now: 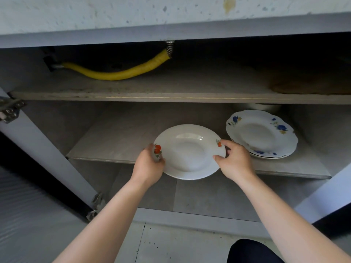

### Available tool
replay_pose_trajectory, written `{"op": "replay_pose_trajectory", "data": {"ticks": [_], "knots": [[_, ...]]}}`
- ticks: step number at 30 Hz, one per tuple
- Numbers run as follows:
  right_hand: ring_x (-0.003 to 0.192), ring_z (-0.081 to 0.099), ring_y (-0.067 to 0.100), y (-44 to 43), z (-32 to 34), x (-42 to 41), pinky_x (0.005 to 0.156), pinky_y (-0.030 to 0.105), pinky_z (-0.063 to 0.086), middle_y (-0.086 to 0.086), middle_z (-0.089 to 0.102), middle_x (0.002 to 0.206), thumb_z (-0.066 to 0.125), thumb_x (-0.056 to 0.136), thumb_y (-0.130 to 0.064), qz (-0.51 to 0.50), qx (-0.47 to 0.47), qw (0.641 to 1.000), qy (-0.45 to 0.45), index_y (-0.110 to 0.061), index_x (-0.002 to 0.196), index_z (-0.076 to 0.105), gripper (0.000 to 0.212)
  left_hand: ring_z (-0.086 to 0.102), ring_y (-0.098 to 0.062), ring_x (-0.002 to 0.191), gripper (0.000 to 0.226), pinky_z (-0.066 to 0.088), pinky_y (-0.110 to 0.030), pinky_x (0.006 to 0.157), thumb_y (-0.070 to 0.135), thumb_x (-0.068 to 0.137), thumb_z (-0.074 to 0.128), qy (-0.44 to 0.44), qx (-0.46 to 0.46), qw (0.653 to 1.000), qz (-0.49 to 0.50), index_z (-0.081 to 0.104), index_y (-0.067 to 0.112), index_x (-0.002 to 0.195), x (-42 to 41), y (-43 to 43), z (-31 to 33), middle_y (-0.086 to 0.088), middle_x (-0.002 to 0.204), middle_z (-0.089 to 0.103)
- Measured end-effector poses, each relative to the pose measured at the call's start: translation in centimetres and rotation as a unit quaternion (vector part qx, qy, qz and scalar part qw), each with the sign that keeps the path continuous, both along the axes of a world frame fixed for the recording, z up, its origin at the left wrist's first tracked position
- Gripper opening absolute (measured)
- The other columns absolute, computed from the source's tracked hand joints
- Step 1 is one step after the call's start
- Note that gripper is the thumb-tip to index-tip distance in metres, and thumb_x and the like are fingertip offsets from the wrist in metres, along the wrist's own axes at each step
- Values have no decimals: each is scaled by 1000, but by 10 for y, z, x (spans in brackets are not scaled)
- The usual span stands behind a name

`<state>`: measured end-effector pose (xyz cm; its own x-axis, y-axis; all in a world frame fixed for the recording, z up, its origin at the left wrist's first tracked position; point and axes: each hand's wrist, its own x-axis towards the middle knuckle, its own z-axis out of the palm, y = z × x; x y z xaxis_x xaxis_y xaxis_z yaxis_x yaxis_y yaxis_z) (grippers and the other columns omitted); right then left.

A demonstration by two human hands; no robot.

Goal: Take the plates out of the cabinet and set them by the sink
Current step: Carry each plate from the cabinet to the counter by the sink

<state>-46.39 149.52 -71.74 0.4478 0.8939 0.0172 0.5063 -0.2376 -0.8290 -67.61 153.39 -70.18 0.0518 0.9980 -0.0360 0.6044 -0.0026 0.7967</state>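
- The cabinet (57, 122) stands open, with two shelves inside it, under a speckled pale desk (171, 10) edge at the top of the view.
- On the lower shelf (117, 141) sits the red-flowered plate (188, 152), white and deep-welled, at the front. Its near part overhangs the shelf's front edge.
- The left hand (148, 168) grips the plate's left rim, thumb on top beside the red flower print and the other fingers (150, 147) curled round the edge.
- The right hand (235, 162) pinches the right rim, with the thumb and forefinger lying on the rim near a second small red print.
- Just to the right, on the same shelf, is a stack of blue-flowered plates (262, 133) with scalloped rims. The right hand is close beside it, and whether it touches the stack cannot be told. Only the top plate shows whole and the rims below peek out at the front, so the count is unclear.
- Behind the stack a pale rounded dish (264, 107) is mostly hidden by the upper shelf (171, 82).
- On the upper shelf a yellow hose (121, 74) curves from a ribbed metal fitting (169, 48) towards the dark left corner.
- A brownish shape (311, 84) at the right of that shelf is too dark to make out.
- A metal hinge (10, 111) shows on the left door.
- A dark shape (252, 251) at the bottom edge is cut off.
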Motion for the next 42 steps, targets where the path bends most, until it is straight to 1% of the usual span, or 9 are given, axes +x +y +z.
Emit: {"op": "replay_pose_trajectory", "data": {"ticks": [7,12,17,23,27,32,36,40,42], "knots": [[111,55,23,4,8,0,91,34,47,4,56,127,66,81,-11,-11,-15,998,54,-13,133,48,55,52,-14,85,43,39,-18,59,4,84,58,-53,-32,998,3,49,16,124,-1,4,6,6,93,54],[89,53,15,6,12,-2,62,23,45,-2,59,98,60,84,-3,-10,-26,994,110,-16,119,58,38,55,-6,77,45,45,-20,66,-1,82,59,-108,-70,992,5,50,15,123,-2,11,6,7,88,59],[87,55,15,3,10,-9,74,28,45,-5,57,93,58,82,1,-26,-13,992,120,-17,115,59,38,59,-12,79,40,44,-17,56,-5,77,59,-123,-54,991,25,54,22,107,-3,7,0,12,82,60],[69,50,0,-12,10,-27,64,19,43,-23,51,77,55,82,5,1,5,994,105,-30,92,50,37,60,-15,80,42,45,-20,57,-6,74,57,-115,-39,991,63,56,25,102,-20,-15,-5,12,81,62],[72,53,-5,-18,12,-41,57,13,41,-25,55,80,57,81,4,21,12,991,128,-34,90,53,39,59,-2,78,44,44,-16,59,-9,73,58,-135,-21,987,82,58,25,101,-38,-28,-4,15,83,63],[81,58,-2,-22,10,-62,65,19,46,-24,59,86,60,81,1,55,12,987,149,-36,96,55,40,62,-12,90,50,50,-30,78,-4,74,62,-141,-9,981,134,59,24,115,-61,-41,-4,16,93,64],[85,59,-1,-23,11,-83,71,23,50,-23,62,90,59,81,0,80,-3,984,157,-40,94,56,42,63,-7,88,46,51,-29,80,-3,75,61,-141,11,974,176,61,29,109,-79,-58,-2,16,93,66],[93,61,8,-33,23,-111,78,25,50,-14,64,101,59,81,-2,73,-44,982,171,-30,113,58,42,66,-14,88,48,55,-40,82,3,67,59,-117,-18,971,206,63,34,102,-102,-72,11,12,90,71],[95,60,10,-44,37,-127,79,25,47,-12,62,103,58,82,-1,65,-72,980,176,-29,117,56,45,65,-16,89,51,54,-36,81,2,66,56,-111,-42,967,227,62,33,106,-113,-83,27,11,91,69]]}}
